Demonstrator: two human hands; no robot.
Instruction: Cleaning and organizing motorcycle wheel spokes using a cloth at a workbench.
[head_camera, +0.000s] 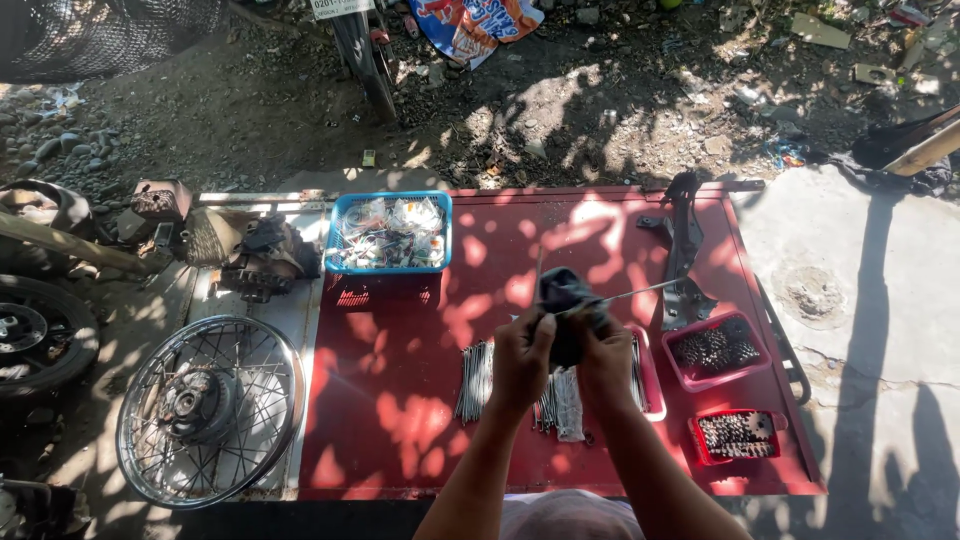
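head view:
left hand (520, 355): clenched on the lower-left part of the dark rag (566, 300), knuckles up, held over the middle of the red panel (400, 400).
right hand (606, 358): clenched on the rag's right side; the spoke (640, 292) comes out of the rag just above this hand.
hands: touching or nearly so, side by side, both wrapped in the one rag.
spoke axis: thin metal rod, long axis running up and to the right from the rag, shallow tilt, free end pointing toward the black bracket (682, 250).
second rod (539, 272): a short thin piece stands near upright out of the rag's top left; cannot tell whether it is the same spoke bent or another one.
nearer hand: right hand sits closer to the exposed length; left hand is on the far side of the rag from it.
spoke look: bright, slim, straight where visible; inner end hidden in the cloth.
rag look: dark, bunched, crumpled into a lump above the knuckles.
spoke pile (478, 380): loose spokes laid roughly parallel on the panel, below and left of the hands, partly hidden by the forearms.
red trays (715, 350): two, right of the hands, holding small dark parts; too small to tell which.
blue basket (390, 232): far left corner of the panel, mixed small items.
spoked wheel (210, 410): on the ground left of the panel, well apart from the hands.
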